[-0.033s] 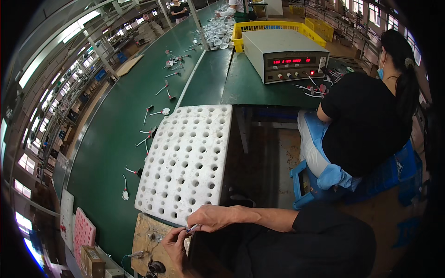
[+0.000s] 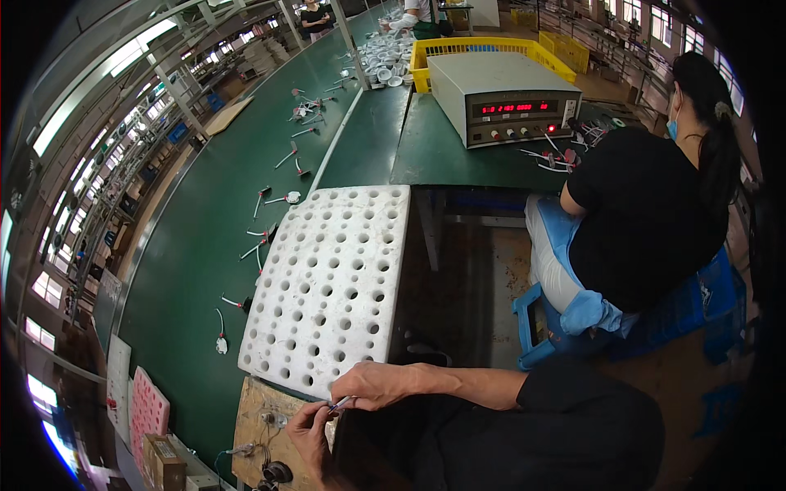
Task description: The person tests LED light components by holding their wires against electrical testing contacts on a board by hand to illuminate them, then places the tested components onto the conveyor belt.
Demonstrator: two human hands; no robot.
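My left hand and my right hand meet at the near corner of a white foam board full of round holes. Between their fingertips is a thin, wire-like piece, whitish with a bluish tint. Both hands pinch it; its exact kind is too small to make out. Under and beside my left hand lies a wooden board carrying a clear plastic fitting, cables and a round black part.
Small wired parts are strewn along the green bench. A bench power supply stands by a yellow crate, with white round cups beyond. A co-worker sits at right. Pink foam stands lower left.
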